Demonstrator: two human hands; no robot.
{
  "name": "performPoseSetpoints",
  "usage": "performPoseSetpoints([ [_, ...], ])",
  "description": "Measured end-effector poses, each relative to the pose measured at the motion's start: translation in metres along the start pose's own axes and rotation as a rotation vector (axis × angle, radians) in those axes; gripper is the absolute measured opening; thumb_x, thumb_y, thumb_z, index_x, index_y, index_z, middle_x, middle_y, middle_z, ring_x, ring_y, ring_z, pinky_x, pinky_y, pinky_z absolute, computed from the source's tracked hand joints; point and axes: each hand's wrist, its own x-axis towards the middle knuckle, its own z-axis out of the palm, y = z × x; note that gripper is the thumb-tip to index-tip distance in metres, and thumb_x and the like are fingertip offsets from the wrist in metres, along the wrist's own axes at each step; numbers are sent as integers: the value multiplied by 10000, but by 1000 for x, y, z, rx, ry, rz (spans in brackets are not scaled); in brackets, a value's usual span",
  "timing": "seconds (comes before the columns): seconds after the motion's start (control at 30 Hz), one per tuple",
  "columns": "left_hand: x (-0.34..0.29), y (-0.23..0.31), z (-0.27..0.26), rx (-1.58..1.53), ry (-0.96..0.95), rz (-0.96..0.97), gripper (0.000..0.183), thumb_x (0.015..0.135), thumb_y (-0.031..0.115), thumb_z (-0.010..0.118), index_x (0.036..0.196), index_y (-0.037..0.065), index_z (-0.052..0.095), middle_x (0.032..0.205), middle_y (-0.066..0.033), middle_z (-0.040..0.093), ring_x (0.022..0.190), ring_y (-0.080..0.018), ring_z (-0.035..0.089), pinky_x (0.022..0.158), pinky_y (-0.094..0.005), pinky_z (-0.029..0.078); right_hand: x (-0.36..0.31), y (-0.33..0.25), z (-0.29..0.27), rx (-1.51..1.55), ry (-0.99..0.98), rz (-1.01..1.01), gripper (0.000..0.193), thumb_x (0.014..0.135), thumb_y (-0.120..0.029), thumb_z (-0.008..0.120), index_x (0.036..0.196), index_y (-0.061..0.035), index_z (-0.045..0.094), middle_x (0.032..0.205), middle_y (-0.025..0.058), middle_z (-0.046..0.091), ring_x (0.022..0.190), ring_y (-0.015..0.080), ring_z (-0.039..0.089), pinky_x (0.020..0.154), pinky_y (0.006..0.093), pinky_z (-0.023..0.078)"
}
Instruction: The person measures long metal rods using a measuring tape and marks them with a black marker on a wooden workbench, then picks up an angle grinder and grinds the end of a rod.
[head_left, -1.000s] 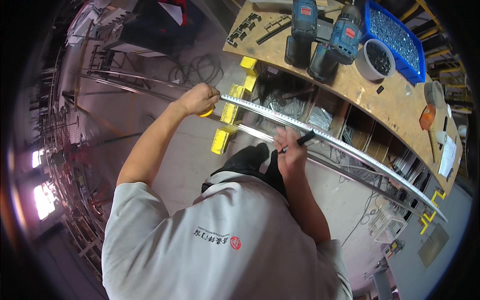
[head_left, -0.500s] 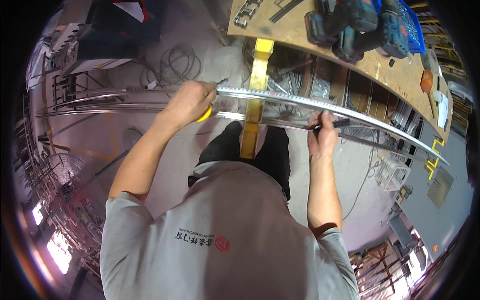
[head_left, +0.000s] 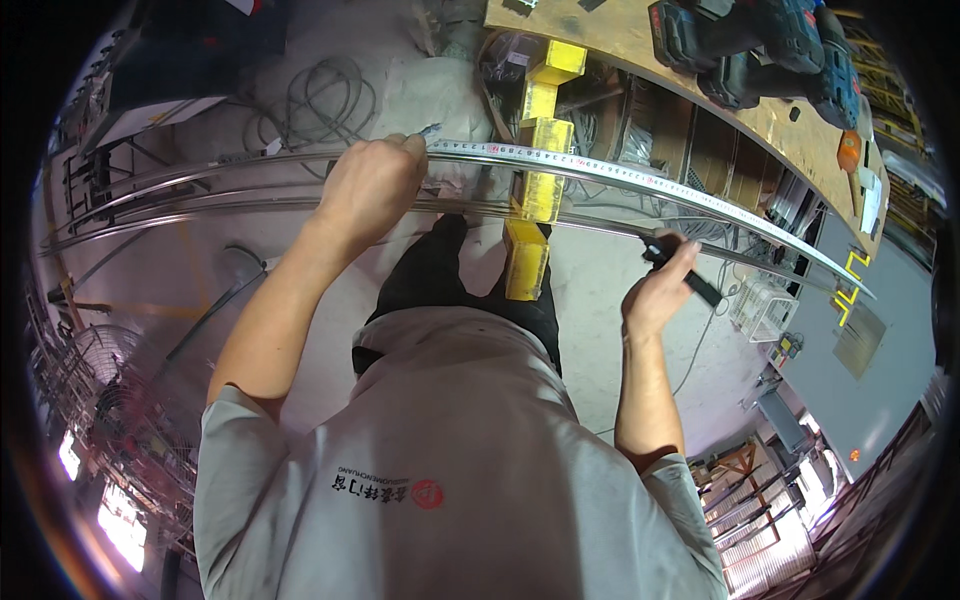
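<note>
A white measuring tape blade [head_left: 600, 170] lies stretched along a long, thin metal profile [head_left: 700, 208] and bows out to the right. My left hand [head_left: 375, 190] is closed at the blade's left end, on the tape measure, whose case is hidden under the hand. A small dark bluish tip [head_left: 430, 129] pokes out beyond its fingers. My right hand [head_left: 657, 292] grips a black marker pen [head_left: 704, 288], slanted and apart from the tape, just nearer to me than the rails. A second metal profile [head_left: 585, 221] runs parallel on the near side.
A yellow notched stand [head_left: 545, 190] carries the profiles in front of my legs; another yellow support [head_left: 848, 290] is at far right. Cordless drills [head_left: 755, 50] rest on the wooden workbench [head_left: 610, 27]. Coiled cable [head_left: 320, 100] lies on the floor, a white crate [head_left: 763, 312] at right.
My right hand has drawn back from the rail toward me and slightly right, tilting the marker pen. My left hand stays at the tape's end; its yellow case no longer shows. The whole view has shifted.
</note>
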Motion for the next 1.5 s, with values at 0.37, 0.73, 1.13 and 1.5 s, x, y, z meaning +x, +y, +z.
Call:
performPoseSetpoints([
  [0.37,-3,2,9,-1,4,-38,87,899,76,601,952,9,593,825,-180,634,761,-386,634,683,-476,512,-16,-37,111,-35,-330,-449,246,761,-9,785,969,-32,656,840,59,660,686,142,592,640,269,481],
  [0.73,-10,0,16,263,29,103,252,841,79,642,1073,-11,599,902,-117,622,822,-247,656,705,-348,556,4,-37,125,-139,-397,-819,255,652,83,716,848,-24,594,725,122,620,627,301,611,594,348,498],
  [1.13,-11,-1,13,154,51,98,300,827,24,670,1117,-3,597,932,-133,632,842,-279,658,707,-371,560,7,-25,131,-82,-441,-875,265,586,96,700,805,-5,591,705,130,607,606,300,587,578,356,479],
  [1.5,-11,-1,12,144,44,98,325,824,24,671,1135,7,581,951,-131,616,846,-282,648,716,-381,557,9,-30,127,-154,-491,-908,242,678,98,746,837,8,586,751,160,650,641,290,641,589,340,511],
])
